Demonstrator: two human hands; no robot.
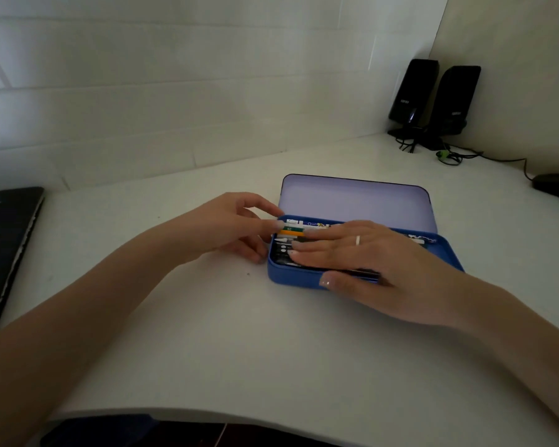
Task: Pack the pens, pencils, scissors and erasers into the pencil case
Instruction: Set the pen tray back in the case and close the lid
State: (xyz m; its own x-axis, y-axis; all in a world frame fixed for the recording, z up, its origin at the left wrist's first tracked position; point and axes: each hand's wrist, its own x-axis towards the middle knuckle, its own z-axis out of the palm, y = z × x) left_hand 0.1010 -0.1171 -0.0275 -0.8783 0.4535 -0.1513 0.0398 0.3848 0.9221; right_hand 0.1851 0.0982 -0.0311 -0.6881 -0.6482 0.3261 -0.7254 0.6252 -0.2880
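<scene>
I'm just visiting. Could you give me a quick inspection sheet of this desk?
Surface: white desk, mostly bare.
Job's things: blue metal pencil case with lid open; pens and pencils lie inside.
Clutter: dark laptop at left edge.
Grippers: left hand touches the case's left end; right hand lies flat over the contents.
Cables: black cables run behind the two black speakers.
Surroundings: white tiled wall.

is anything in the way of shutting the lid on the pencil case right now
Yes. The right hand lies flat across the items in the blue pencil case, and the left hand's fingertips reach over its left end. The lid stands open behind; both hands are in its path.
</scene>
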